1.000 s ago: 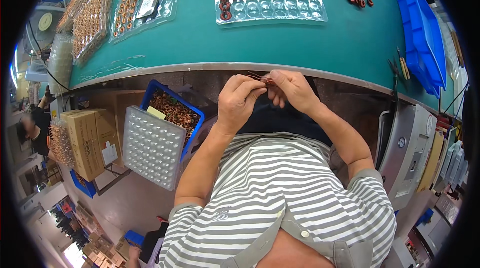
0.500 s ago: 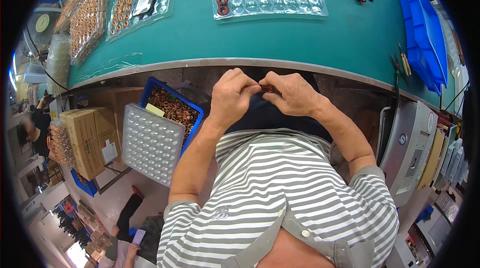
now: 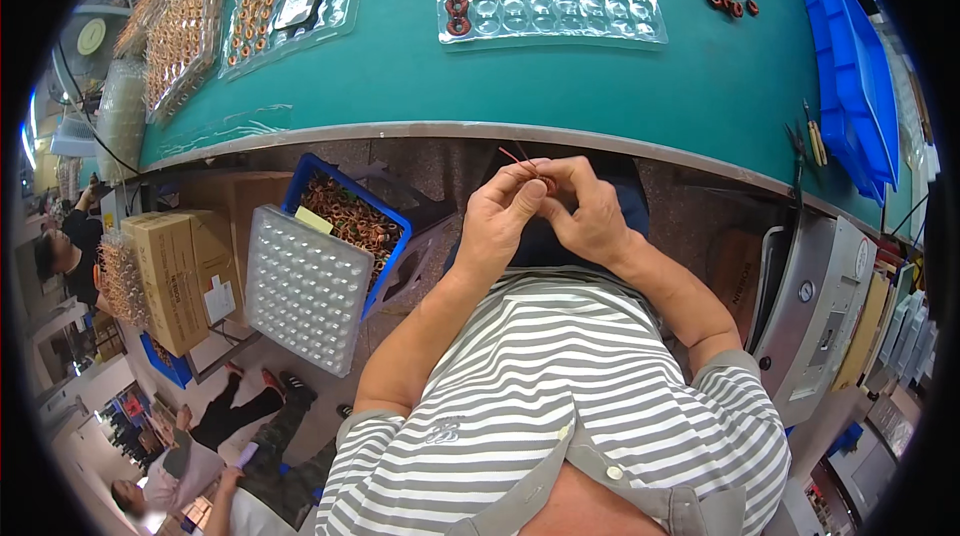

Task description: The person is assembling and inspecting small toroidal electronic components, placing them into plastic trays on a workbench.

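Left hand [image 3: 500, 211] and right hand [image 3: 583, 206] meet below the green table [image 3: 400, 76] edge, fingers pinched on a small part with red wire [image 3: 517, 158]. Part itself is mostly hidden by fingertips.

There is one view. The camera sits on the person's head and looks straight down. The striped shirt [image 3: 560, 406] fills the bottom, very near. The green table [image 3: 420, 66] lies farther off at the top, its edge bending.
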The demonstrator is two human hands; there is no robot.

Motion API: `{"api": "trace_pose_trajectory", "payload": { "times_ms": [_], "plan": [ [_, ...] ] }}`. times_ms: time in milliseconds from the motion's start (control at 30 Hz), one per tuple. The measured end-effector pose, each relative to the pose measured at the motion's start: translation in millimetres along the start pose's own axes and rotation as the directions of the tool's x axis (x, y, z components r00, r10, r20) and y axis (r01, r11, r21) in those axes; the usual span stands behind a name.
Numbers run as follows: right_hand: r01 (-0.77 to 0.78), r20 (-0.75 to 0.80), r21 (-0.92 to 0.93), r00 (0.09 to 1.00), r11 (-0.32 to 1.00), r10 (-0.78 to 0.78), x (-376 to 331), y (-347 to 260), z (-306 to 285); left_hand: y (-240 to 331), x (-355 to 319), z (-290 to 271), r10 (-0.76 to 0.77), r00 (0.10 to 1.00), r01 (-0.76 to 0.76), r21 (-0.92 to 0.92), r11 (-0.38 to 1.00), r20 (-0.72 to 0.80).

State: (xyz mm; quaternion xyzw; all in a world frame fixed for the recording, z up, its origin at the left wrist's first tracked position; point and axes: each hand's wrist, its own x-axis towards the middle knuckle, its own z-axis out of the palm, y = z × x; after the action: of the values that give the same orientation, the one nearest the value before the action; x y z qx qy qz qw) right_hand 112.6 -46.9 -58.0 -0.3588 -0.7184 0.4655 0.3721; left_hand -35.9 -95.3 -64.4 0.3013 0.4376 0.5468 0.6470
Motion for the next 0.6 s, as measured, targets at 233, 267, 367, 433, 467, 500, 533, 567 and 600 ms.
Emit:
{"api": "trace_pose_trajectory", "payload": {
  "times_ms": [233,267,367,433,467,500,533,567,600],
  "plan": [
    [-0.087,0.052,0.041,0.995,0.995,0.085,12.9,-4.8,-11.4,15.8,-1.9,-17.0,-0.071,0.996,0.075,0.074,0.994,-0.06],
    [-0.082,0.059,0.047,0.995,0.996,0.079,19.9,-4.4,-11.5,16.1,-2.5,-18.7,-0.065,0.996,0.071,0.076,0.995,-0.069],
    [-0.066,0.242,0.057,0.969,0.996,0.05,40.5,1.1,-5.7,31.0,-13.6,-18.4,-0.058,0.993,0.09,0.353,0.931,-0.1],
    [-0.106,0.31,0.056,0.947,0.993,0.083,46.4,-2.5,-7.2,45.1,-12.5,-17.2,-0.113,0.992,0.125,0.483,0.867,-0.055],
    [-0.078,0.316,-0.003,0.946,0.997,0.075,51.7,-0.1,0.0,39.8,-8.9,-28.1,-0.124,0.991,0.133,0.505,0.853,-0.052],
    [-0.081,0.3,0.043,0.952,0.996,0.065,50.9,6.0,0.6,38.5,-5.9,-31.7,-0.134,0.991,0.116,0.421,0.9,0.013],
    [-0.163,0.314,0.088,0.941,0.983,0.128,50.5,-0.7,1.6,36.0,-8.5,-34.3,-0.158,0.987,0.14,0.294,0.946,0.04],
    [0.009,0.265,0.082,0.964,0.997,-0.031,48.8,5.6,2.0,41.9,-11.8,-31.5,-0.135,0.99,0.122,0.227,0.966,0.041],
    [0.055,0.229,0.116,0.97,0.992,-0.08,45.1,13.7,3.1,33.5,-12.1,-31.2,-0.124,0.991,0.114,0.186,0.976,0.043]
  ]
}}
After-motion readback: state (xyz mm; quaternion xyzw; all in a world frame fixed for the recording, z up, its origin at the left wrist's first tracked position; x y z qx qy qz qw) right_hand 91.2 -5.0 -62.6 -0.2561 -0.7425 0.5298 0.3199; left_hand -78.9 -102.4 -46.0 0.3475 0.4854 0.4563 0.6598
